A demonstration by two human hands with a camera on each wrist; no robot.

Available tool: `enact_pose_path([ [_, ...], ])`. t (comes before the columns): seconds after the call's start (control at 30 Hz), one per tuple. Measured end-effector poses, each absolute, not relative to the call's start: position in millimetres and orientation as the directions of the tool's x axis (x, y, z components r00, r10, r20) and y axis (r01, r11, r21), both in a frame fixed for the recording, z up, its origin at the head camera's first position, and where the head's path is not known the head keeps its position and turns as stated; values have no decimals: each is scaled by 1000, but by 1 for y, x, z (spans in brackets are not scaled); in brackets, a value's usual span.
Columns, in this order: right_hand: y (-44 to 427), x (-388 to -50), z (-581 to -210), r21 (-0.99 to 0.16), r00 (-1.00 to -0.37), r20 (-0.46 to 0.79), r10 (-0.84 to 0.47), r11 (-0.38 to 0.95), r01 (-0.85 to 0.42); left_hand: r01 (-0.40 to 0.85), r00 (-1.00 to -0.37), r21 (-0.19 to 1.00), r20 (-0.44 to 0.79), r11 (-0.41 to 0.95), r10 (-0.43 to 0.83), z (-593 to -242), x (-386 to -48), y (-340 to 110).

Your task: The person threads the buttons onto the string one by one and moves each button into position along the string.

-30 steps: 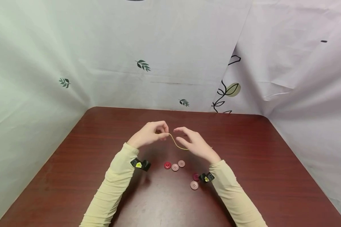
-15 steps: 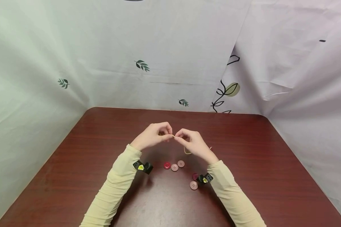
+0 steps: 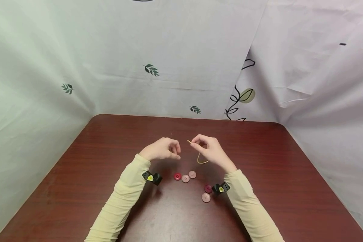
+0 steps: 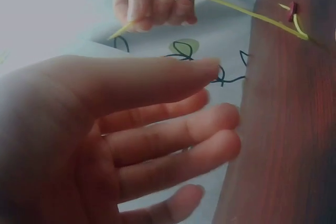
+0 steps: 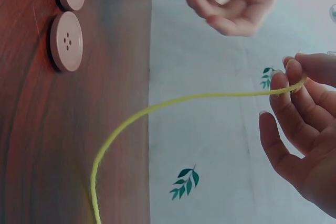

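Note:
Pinched between thumb and fingertips of my right hand (image 3: 212, 150) is a yellow string (image 5: 178, 99); its short end pokes out past the fingers. The string droops from there toward the table. On its far part, in the left wrist view, a small dark red button (image 4: 293, 12) sits on the string; in the head view it is hidden behind the right hand. My left hand (image 3: 161, 149) is just to the left, apart from the string, its fingers loosely curved with nothing between them. Below the hands lie a red button (image 3: 177, 176) and two pink buttons (image 3: 185, 178).
Nearer the right wrist lie a dark red button (image 3: 208, 189) and a pink button (image 3: 206, 197), beside the wrist camera (image 3: 220, 188). All rest on a dark wooden table (image 3: 124, 134). A white cloth with leaf prints (image 3: 181, 67) hangs behind it.
The string's end has passed from my left hand to my right: both pinched it half a second ago. The left hand has let go and dropped slightly; the right has moved a little rightward.

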State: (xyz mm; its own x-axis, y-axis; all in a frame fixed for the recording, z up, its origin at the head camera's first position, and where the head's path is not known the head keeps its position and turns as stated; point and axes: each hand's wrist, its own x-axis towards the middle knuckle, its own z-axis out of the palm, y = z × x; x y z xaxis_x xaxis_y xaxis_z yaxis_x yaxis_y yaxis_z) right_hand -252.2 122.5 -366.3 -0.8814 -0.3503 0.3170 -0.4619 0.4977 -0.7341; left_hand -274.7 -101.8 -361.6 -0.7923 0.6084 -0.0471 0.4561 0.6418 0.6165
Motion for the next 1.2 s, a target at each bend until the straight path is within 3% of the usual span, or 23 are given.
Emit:
enact_pose_path([
  [0.3,128,-253,-364,-726,-884,315,-345,512,-458,490,-694,499,-272,714,667,-369,-270,-100],
  [0.53,130,-255,-365,-684,-872,340,-352,544,-486,418,-627,495,-450,762,636,-379,-262,-90],
  [0.87,132,-256,-366,-651,-858,355,-372,560,-512,426,-728,362,-407,829,551,-387,-249,-68],
  [1.2,133,-258,-368,-633,-849,346,-399,568,-525,455,-733,338,-383,824,562,-389,-249,-67],
])
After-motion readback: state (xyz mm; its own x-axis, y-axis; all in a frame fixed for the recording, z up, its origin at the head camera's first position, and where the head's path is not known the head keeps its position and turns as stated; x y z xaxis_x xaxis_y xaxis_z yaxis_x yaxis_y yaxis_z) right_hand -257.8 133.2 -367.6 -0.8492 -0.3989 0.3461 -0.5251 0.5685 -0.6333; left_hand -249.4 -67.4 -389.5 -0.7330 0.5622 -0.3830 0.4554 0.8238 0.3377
